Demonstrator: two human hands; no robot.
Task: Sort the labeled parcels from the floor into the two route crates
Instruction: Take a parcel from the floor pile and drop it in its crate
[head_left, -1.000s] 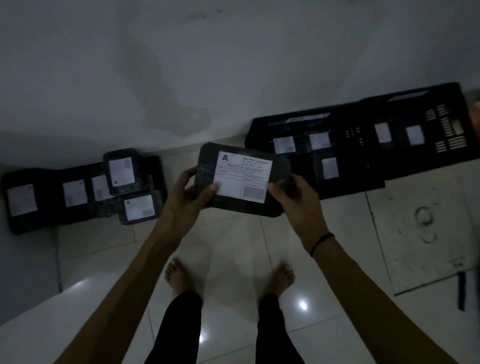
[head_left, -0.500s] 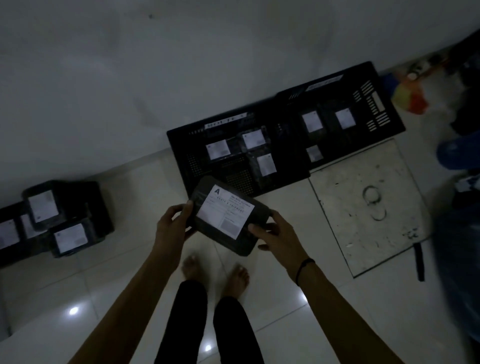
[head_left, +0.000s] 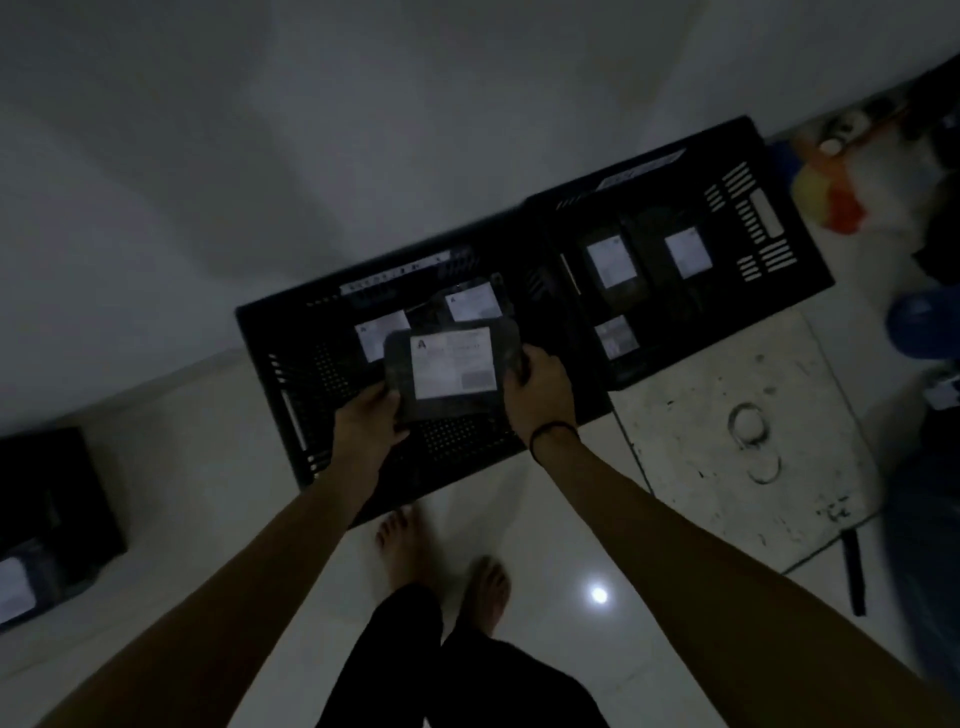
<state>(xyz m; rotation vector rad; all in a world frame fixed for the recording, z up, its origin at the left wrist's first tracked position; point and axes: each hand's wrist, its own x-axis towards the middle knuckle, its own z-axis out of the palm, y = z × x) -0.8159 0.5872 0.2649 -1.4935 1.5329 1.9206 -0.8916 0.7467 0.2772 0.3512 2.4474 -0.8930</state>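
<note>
We hold the parcel (head_left: 451, 366), left hand (head_left: 366, 422) and right hand (head_left: 537, 389) each gripping a short end, long axis crosswise, directly above the near crate (head_left: 266, 340); lowering straight down looks next.

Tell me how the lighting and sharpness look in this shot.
Head view, lighting: very dim, the nearer crate murky. Head view, glare: one bright spot on the glossy floor. Head view, blur: the held parcel is soft, only its large A readable.

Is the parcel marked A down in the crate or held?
Held: left hand and right hand hold the parcel by its ends above the left crate.
</note>
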